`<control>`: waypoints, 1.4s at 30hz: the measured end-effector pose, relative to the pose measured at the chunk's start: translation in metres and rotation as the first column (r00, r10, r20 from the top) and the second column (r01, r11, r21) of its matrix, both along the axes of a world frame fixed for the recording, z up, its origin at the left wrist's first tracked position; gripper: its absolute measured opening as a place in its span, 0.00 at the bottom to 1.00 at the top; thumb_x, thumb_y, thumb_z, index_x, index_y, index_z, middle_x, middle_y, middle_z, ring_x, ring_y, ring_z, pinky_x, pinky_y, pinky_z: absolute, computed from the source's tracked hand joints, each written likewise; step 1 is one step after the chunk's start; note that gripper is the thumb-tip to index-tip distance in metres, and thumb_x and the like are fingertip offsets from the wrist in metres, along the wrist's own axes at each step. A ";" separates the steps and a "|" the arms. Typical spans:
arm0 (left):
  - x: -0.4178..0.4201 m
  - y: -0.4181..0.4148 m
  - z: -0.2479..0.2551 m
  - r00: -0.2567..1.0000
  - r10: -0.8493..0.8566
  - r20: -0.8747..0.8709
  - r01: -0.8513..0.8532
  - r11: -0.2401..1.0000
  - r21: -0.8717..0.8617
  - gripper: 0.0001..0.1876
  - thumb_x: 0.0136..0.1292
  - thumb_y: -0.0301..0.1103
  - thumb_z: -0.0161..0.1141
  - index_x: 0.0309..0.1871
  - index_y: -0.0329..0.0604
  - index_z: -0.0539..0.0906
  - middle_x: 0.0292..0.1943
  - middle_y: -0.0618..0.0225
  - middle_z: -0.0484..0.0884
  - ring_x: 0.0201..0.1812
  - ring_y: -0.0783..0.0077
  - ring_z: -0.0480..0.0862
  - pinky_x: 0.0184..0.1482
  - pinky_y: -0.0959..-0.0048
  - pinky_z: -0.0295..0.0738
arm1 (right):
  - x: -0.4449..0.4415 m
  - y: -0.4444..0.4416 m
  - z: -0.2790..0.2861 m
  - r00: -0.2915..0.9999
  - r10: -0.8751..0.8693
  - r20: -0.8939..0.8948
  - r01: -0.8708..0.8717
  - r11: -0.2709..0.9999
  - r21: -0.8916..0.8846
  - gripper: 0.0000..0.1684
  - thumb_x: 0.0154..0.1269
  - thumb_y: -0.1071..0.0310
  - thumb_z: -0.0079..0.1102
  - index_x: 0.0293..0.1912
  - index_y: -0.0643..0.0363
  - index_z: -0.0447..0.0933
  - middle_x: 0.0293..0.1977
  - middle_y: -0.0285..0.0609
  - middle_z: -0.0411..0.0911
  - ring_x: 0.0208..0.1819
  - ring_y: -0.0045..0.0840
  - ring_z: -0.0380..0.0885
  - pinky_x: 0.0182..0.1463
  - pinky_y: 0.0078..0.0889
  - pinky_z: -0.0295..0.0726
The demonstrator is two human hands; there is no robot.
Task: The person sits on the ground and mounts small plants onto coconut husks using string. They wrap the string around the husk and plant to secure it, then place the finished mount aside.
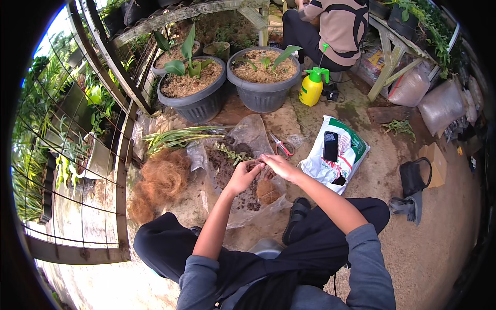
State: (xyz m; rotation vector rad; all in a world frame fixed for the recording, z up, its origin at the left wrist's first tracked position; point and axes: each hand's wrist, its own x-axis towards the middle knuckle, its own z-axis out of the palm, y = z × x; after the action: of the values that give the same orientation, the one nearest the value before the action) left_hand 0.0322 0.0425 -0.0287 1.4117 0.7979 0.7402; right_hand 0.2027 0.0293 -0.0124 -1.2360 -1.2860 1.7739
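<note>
My left hand (245, 176) and my right hand (281, 167) meet at the fingertips above a clear plastic sheet (254, 130). Between them they grip a small leafy plant (231, 152), its stem pointing away to the upper left. Dark root-like strands show under my fingers, but the grip is partly hidden. Dark soil (221, 168) is spread over the sheet. Just below my right hand lies a round ball of brown fibre (268, 191) bound with thread. Red-handled scissors (284, 148) lie beyond my right hand, beside a tangle of clear thread (297, 139).
Left of the sheet are loose coconut fibre (162, 176) and long cut leaves (178, 136). A printed sack (352, 145) bears a phone (330, 146). Beyond stand potted plants (263, 87), a yellow sprayer (311, 91) and a seated person (341, 31). A black bag (412, 178) lies right.
</note>
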 end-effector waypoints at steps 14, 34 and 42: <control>0.005 0.007 -0.083 0.943 0.265 -0.200 -0.247 0.963 0.111 0.18 0.61 0.42 0.56 0.37 0.31 0.79 0.25 0.69 0.79 0.27 0.80 0.75 0.32 0.78 0.70 | 0.072 -0.007 -0.029 0.821 -0.219 0.528 -0.023 0.910 0.413 0.10 0.53 0.65 0.61 0.31 0.63 0.77 0.24 0.43 0.77 0.27 0.24 0.75 0.34 0.26 0.71; 0.099 -0.043 -0.217 0.398 0.123 -0.909 -0.601 0.784 -0.157 0.47 0.32 0.64 0.69 0.51 0.37 0.71 0.53 0.57 0.72 0.56 0.59 0.72 0.57 0.55 0.63 | 0.120 -0.025 0.037 0.752 -0.406 0.520 0.143 0.870 0.473 0.09 0.55 0.67 0.58 0.31 0.63 0.75 0.13 0.43 0.66 0.16 0.25 0.61 0.23 0.30 0.62; 0.101 -0.032 -0.207 0.398 0.081 -0.914 -0.625 0.753 -0.205 0.51 0.27 0.65 0.69 0.55 0.38 0.71 0.56 0.58 0.69 0.59 0.59 0.67 0.61 0.51 0.55 | 0.120 -0.018 0.034 0.759 -0.446 0.475 0.151 0.830 0.538 0.05 0.55 0.72 0.58 0.30 0.66 0.75 0.12 0.33 0.59 0.16 0.12 0.53 0.19 0.23 0.54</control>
State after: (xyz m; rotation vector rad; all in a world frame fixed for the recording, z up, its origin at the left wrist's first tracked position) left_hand 0.1332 0.0100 -0.2358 1.0058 2.0466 -0.0194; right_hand 0.3229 0.0111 0.0217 -1.6407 -1.6028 0.7686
